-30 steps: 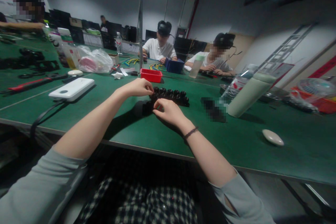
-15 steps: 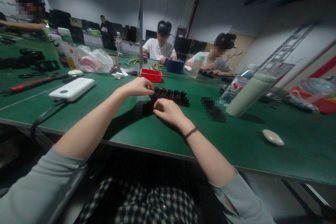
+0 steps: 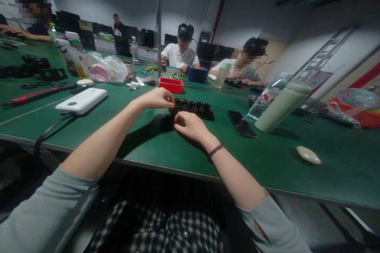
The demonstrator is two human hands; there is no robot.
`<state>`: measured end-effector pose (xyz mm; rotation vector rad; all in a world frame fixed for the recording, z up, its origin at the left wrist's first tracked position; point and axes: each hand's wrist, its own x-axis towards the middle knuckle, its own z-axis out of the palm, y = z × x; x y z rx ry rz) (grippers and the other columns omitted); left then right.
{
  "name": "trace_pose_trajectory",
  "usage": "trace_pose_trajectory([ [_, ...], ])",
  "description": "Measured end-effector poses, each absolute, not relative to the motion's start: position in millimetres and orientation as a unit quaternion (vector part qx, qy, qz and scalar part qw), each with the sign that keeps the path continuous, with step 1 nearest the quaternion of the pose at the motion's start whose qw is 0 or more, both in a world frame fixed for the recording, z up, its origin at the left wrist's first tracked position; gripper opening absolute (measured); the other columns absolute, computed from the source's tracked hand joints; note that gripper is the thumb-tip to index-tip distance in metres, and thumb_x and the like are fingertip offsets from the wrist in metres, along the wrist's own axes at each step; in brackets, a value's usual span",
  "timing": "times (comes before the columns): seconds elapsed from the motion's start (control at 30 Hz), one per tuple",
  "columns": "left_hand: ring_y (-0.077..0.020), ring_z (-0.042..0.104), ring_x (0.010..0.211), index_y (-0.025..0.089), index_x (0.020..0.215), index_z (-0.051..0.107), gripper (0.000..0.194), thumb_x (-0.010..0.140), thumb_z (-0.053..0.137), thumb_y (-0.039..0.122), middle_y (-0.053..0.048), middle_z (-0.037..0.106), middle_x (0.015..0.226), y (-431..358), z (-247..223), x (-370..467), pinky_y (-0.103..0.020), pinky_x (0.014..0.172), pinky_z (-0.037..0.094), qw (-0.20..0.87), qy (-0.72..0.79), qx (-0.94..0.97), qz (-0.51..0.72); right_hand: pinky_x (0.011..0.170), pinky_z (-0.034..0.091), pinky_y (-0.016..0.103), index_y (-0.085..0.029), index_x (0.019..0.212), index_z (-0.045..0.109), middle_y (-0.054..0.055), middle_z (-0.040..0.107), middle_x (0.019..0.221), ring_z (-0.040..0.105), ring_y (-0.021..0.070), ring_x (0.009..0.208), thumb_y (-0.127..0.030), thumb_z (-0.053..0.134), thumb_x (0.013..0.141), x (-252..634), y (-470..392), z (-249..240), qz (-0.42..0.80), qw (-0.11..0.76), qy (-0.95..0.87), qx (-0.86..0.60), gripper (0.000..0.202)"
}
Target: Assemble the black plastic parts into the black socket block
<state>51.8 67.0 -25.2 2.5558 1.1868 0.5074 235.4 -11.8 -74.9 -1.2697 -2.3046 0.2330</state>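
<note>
A black part with a row of rounded knobs (image 3: 196,107) lies on the green table in front of me. At its left end my left hand (image 3: 160,98) reaches down from above, fingers bent and pinched on the part. My right hand (image 3: 190,124) is at the near side of the same end, thumb and forefinger closed together against it. The fingertips and the dark part blend together, so any small piece between them is hidden. A dark bracelet circles my right wrist.
Left on the table (image 3: 139,138) are a white power bank (image 3: 81,101) with a cable and a red-handled tool (image 3: 38,94). A red bin (image 3: 171,85) stands beyond the part. To the right are a phone (image 3: 242,123), a green flask (image 3: 282,106) and a white oval object (image 3: 308,155). Co-workers sit opposite.
My hands stay almost still at the left end of the black part. At the far left, a co-worker's arms have shifted.
</note>
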Motion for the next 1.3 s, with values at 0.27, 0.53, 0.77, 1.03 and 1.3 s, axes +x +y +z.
trace_pose_trajectory([
  [0.27, -0.0171, 0.064, 0.075, 0.015, 0.087, 0.075, 0.028, 0.071, 0.058, 0.030, -0.005, 0.074, 0.084, 67.9, -26.5, 50.9, -0.024, 0.064, 0.042, 0.144, 0.400, 0.889, 0.169, 0.070, 0.044, 0.025, -0.018, 0.082, 0.062, 0.002, 0.068, 0.088, 0.061, 0.0150, 0.079, -0.012, 0.061, 0.079, 235.0, -12.4, -74.4, 0.085, 0.247, -0.844, -0.468, 0.007],
  [0.53, -0.0151, 0.062, 0.071, 0.015, 0.085, 0.075, 0.026, 0.071, 0.058, 0.029, -0.004, 0.074, 0.082, 67.7, -26.7, 51.3, -0.024, 0.065, 0.042, 0.146, 0.400, 0.891, 0.160, 0.071, 0.045, 0.025, -0.018, 0.081, 0.062, 0.002, 0.068, 0.087, 0.061, 0.0148, 0.077, -0.012, 0.061, 0.078, 235.5, -11.5, -74.7, 0.086, 0.249, -0.843, -0.469, 0.007],
  [0.77, -0.0156, 0.063, 0.071, 0.015, 0.086, 0.075, 0.027, 0.071, 0.058, 0.029, -0.004, 0.074, 0.081, 65.6, -25.1, 51.5, -0.023, 0.062, 0.041, 0.147, 0.397, 0.891, 0.161, 0.069, 0.044, 0.025, -0.018, 0.081, 0.062, 0.002, 0.067, 0.087, 0.060, 0.0145, 0.076, -0.012, 0.061, 0.078, 235.2, -11.8, -74.0, 0.085, 0.249, -0.844, -0.468, 0.007],
  [1.03, -0.0156, 0.063, 0.072, 0.015, 0.085, 0.075, 0.027, 0.071, 0.056, 0.029, -0.004, 0.074, 0.082, 65.6, -25.0, 52.4, -0.022, 0.062, 0.041, 0.142, 0.407, 0.890, 0.152, 0.069, 0.043, 0.025, -0.018, 0.082, 0.063, 0.002, 0.068, 0.087, 0.060, 0.0141, 0.076, -0.012, 0.061, 0.079, 235.3, -11.9, -74.0, 0.087, 0.248, -0.841, -0.472, 0.007],
  [1.3, -0.0167, 0.064, 0.075, 0.015, 0.086, 0.075, 0.028, 0.071, 0.057, 0.030, -0.004, 0.074, 0.083, 66.3, -25.2, 51.9, -0.023, 0.064, 0.042, 0.148, 0.398, 0.894, 0.143, 0.067, 0.042, 0.025, -0.018, 0.082, 0.062, 0.002, 0.068, 0.086, 0.060, 0.0145, 0.075, -0.012, 0.061, 0.078, 235.0, -11.9, -73.7, 0.080, 0.246, -0.841, -0.476, 0.007],
])
